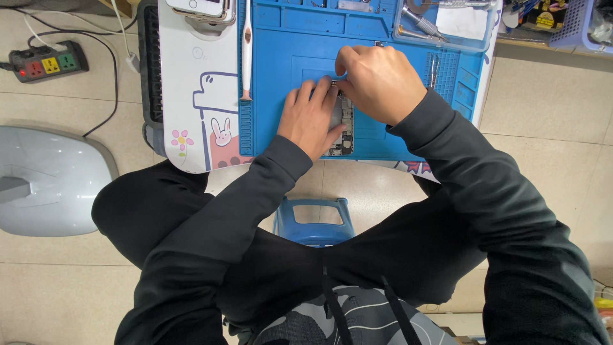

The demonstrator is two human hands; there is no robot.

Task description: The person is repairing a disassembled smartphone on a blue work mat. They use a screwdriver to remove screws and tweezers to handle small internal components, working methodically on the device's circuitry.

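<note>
Pinning the opened phone (343, 124) under flat left hand (311, 117) fingers while right hand (378, 82) fingers pinch narrow, seemingly picking at its top edge; next move likely needs delicate lifting.

Left hand (311, 119) flat, fingers extended, right hand (380, 83) curled, fingers pinching

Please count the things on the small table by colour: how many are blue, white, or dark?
Blue: 1, the work mat
White: 2, the phone and the long white tool
Dark: 1, the opened device under the left hand and right hand
Total: 4
</note>
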